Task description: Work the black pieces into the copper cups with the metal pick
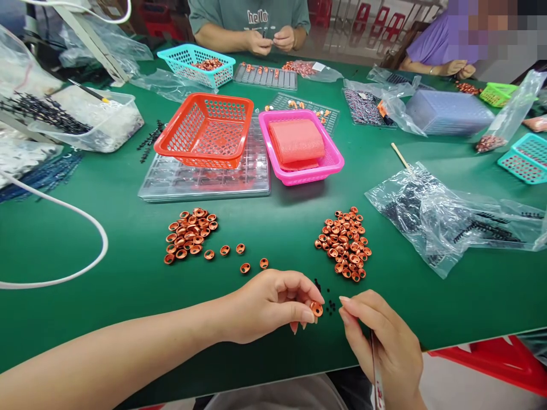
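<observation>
While the head view looks down at the green table [141, 302]:
Left hand [273, 302]: closed at the fingertips, gripping one copper-coloured cup [316, 309] between thumb and fingers.
Held cup: just above the near part of the table, its open side and dark hole showing.
Right hand [384, 330]: curled round a slim tool [378, 381]; thumb and forefinger tips are close, and whether they pinch anything is unclear.
Black bits [331, 308]: scattered between the two hands.
Cup piles: left pile [188, 234] with loose cups [224, 250] trailing right; right pile [345, 245] beyond the right hand.
Baskets: orange-red basket [200, 155] on clear trays [205, 188]; pink basket [305, 177] beside it, holding a folded pink sheet [299, 139].
Right side: clear bags [444, 219] with black parts.
Far side: two people, one in a green shirt [256, 17], one with a purple sleeve [431, 42].
</observation>
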Tool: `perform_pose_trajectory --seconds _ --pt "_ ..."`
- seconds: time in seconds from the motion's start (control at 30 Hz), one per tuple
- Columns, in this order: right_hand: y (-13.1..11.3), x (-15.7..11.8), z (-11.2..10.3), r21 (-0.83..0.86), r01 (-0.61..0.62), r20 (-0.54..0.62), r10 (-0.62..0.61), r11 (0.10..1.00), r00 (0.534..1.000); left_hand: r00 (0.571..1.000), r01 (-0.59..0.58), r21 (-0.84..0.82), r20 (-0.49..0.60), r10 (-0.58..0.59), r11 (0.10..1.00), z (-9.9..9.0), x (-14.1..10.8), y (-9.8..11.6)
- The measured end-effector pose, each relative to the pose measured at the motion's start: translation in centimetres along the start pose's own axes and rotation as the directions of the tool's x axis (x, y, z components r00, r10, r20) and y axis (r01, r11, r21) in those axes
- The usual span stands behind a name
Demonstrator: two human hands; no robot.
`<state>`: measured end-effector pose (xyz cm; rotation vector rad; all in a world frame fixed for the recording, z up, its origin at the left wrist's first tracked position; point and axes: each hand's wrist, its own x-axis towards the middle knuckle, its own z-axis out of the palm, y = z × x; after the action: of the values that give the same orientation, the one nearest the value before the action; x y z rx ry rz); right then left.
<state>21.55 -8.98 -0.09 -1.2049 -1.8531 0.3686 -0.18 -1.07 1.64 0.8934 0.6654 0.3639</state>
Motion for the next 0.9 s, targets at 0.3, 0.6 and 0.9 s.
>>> perform_pose_trajectory --seconds 0.3,0.6,0.9 --pt "0.06 -0.06 -0.06 -0.007 0.003 0.027 -0.002 1.000 1.000 1.000 0.010 -0.017 0.010 -0.009 1.000 -0.20 -0.02 -0.01" --pt "0.23 -0.36 -0.08 0.028 -0.004 0.049 0.003 1.000 0.999 1.000 0.026 -0.011 0.014 -0.026 1.000 -0.23 0.00 -0.06" --pt "0.25 -0.44 -0.04 0.037 0.002 0.045 -0.003 0.999 0.999 1.000 0.013 0.008 0.018 -0.014 1.000 -0.20 -0.05 -0.08"
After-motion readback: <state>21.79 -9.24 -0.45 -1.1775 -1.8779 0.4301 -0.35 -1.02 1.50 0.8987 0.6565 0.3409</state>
